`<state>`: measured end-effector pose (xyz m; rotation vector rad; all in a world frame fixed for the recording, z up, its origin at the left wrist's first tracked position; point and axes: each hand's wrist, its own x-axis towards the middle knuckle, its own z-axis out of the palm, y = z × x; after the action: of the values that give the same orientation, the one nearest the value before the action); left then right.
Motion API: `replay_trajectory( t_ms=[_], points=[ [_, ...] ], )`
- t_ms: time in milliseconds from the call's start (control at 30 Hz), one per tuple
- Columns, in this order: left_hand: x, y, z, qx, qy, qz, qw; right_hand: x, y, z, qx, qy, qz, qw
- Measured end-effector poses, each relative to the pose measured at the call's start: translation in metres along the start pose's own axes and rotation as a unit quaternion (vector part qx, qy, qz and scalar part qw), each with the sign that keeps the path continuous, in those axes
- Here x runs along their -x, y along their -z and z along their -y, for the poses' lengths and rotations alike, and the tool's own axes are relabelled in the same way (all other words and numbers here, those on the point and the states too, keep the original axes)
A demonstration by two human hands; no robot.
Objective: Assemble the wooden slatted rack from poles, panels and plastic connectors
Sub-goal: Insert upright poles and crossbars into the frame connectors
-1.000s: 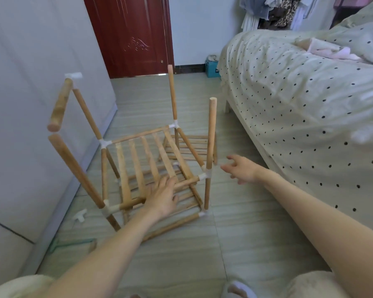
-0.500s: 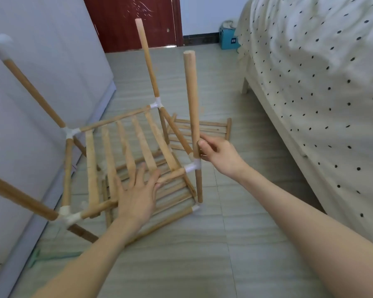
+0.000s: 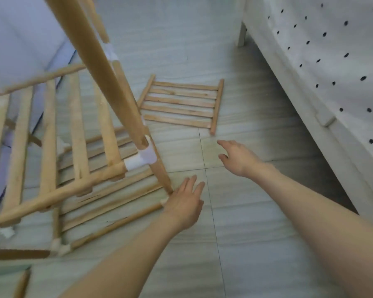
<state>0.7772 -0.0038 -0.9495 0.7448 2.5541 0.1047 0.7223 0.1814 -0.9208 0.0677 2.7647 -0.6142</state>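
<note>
The right hand has let go of the upright pole it gripped half a second ago and now reaches, fingers apart and holding nothing, toward the loose slatted panel lying on the floor just beyond its grip. The left hand, fingers spread, rests at the lower corner of the part-built rack. The panel likely wants lifting level by its side rail, with the frame kept steadied. No containers are visible.
</note>
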Motion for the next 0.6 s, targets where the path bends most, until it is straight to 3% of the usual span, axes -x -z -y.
replay_trajectory(
  t_ms=[233, 400, 600],
  points=[
    [-0.079, -0.05, 0.009, 0.005, 0.112, 0.06, 0.992, -0.084, -0.027, -0.018, 0.056, 0.002, -0.016, 0.998],
    [-0.081, -0.064, 0.007, -0.011, 0.114, 0.073, 0.991, -0.13, -0.038, -0.015, 0.14, 0.049, 0.002, 0.989],
    [-0.084, -0.067, 0.008, -0.036, 0.112, 0.076, 0.99, -0.154, -0.043, -0.024, 0.183, 0.033, 0.042, 0.982]
  ],
)
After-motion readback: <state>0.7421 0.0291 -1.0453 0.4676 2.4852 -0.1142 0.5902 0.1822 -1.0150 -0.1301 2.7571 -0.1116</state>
